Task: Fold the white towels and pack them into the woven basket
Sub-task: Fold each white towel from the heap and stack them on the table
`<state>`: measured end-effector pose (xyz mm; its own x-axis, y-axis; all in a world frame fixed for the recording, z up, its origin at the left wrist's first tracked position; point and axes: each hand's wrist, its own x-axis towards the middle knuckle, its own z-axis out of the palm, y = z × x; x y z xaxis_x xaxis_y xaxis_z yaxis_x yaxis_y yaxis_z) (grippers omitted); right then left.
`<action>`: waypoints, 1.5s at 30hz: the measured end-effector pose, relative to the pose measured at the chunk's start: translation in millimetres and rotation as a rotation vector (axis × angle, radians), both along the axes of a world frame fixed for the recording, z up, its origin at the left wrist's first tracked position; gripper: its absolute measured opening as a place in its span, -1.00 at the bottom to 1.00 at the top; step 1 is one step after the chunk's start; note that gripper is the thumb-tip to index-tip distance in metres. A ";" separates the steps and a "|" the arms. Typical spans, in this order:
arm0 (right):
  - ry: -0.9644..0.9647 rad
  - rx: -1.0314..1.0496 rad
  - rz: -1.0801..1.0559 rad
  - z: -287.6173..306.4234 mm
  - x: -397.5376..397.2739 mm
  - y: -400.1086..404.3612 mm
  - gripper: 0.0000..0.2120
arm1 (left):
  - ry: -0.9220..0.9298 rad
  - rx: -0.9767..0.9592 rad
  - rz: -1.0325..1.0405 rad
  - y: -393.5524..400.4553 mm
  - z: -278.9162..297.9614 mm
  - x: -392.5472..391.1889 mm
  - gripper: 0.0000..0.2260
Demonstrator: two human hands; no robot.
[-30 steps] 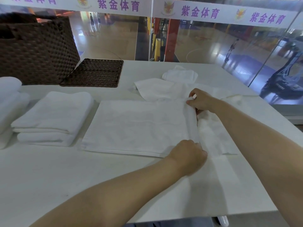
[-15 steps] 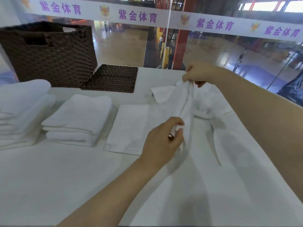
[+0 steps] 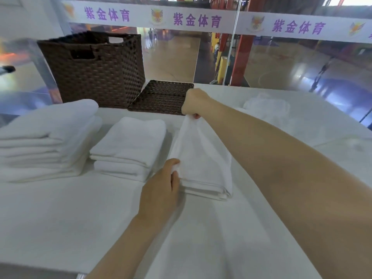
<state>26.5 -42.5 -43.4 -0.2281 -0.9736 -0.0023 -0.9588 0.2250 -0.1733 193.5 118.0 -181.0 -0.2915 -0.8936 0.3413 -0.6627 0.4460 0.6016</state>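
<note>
A white towel (image 3: pixel 203 164) lies folded into a narrow strip in the middle of the white table (image 3: pixel 60 214). My right hand (image 3: pixel 194 103) grips its far corner, lifted off the table. My left hand (image 3: pixel 161 188) pinches the near left corner at the table surface. Two stacks of folded white towels sit to the left: a small stack (image 3: pixel 128 148) and a taller stack (image 3: pixel 46 137). The dark brown woven basket (image 3: pixel 96 71) stands at the back left, and what is inside it is hidden.
A flat woven lid (image 3: pixel 159 96) lies beside the basket, just behind my right hand. A crumpled white towel (image 3: pixel 265 107) sits at the back right. A glass wall with a purple-lettered banner runs behind the table. The near table edge is at the bottom left.
Both hands carried the towel's right edge up and over to the left, folding the wide sheet into a narrow strip. The view swung left, showing more of the basket and the stacks.
</note>
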 end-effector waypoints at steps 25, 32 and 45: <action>-0.424 0.157 0.334 -84.1 -6.6 -11.9 -0.58 | -0.405 -0.318 -0.053 -17.8 -17.9 8.5 -0.51; -0.294 -0.199 0.404 -82.0 -32.2 39.5 -0.59 | -0.364 -0.073 -0.220 -31.4 -5.4 -15.6 -0.41; 0.032 -0.028 0.311 -121.6 -51.1 44.4 -0.50 | -0.487 -0.046 -0.170 -29.9 -21.1 -11.5 -0.25</action>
